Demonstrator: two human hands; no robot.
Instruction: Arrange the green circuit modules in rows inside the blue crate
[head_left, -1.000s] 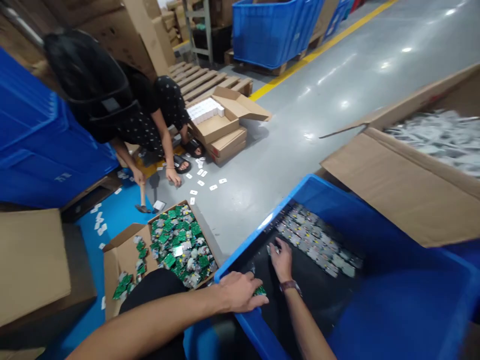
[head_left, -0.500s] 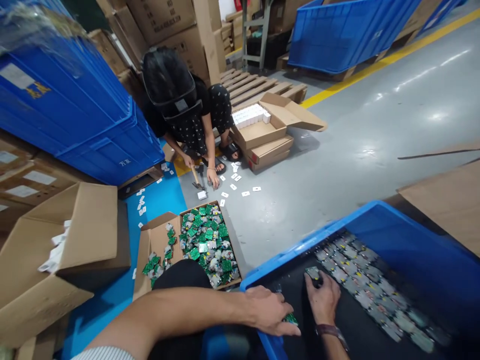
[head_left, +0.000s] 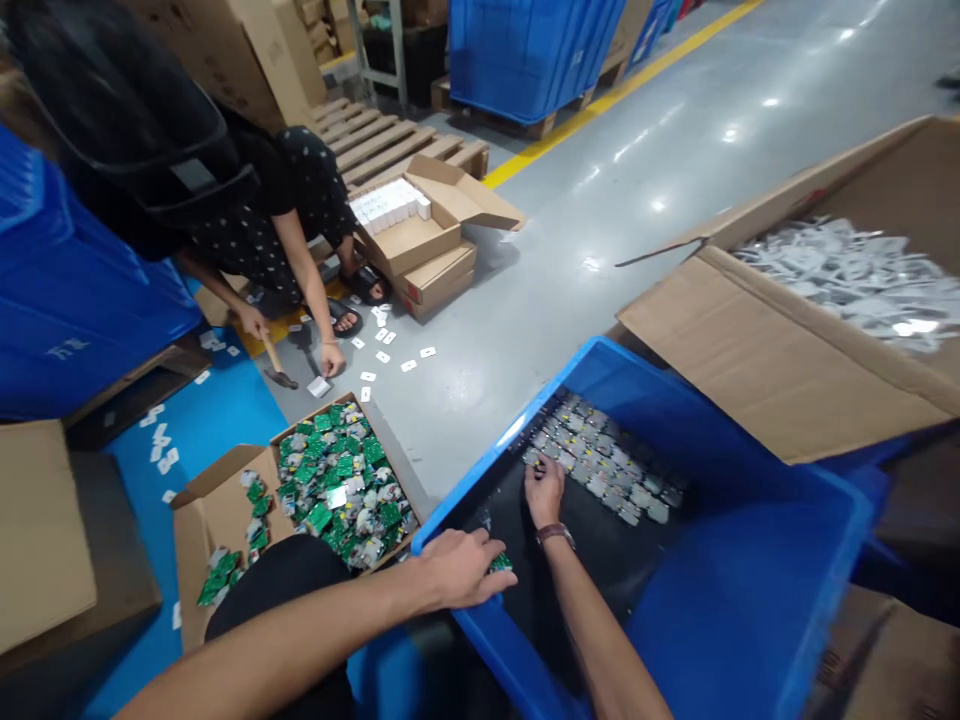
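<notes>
My left hand (head_left: 466, 568) rests over the near rim of the blue bin (head_left: 600, 352), its fingers closed round a green circuit board (head_left: 501, 563) that is mostly covered. Inside the bin, my right hand (head_left: 545, 495) reaches down to the left end of the laid-out rows, fingertips on a small circuit board (head_left: 534, 461). Grey-backed circuit boards (head_left: 607, 460) lie side by side in rows on the bin's dark bottom. Beside my knee, an open carton (head_left: 411, 505) is heaped with loose green circuit boards (head_left: 337, 465).
Across from me a crouching person holds a hammer (head_left: 276, 368) near a white piece (head_left: 319, 387) on the floor. White plates (head_left: 383, 357) lie scattered there. A carton of white parts (head_left: 780, 370) stands at right, beyond the bin. Stacked cartons (head_left: 439, 275) and a pallet (head_left: 375, 135) are behind.
My right hand has moved from near my left hand to the end of the rows, carrying a circuit board. My left hand keeps its board. The view has swung right.
</notes>
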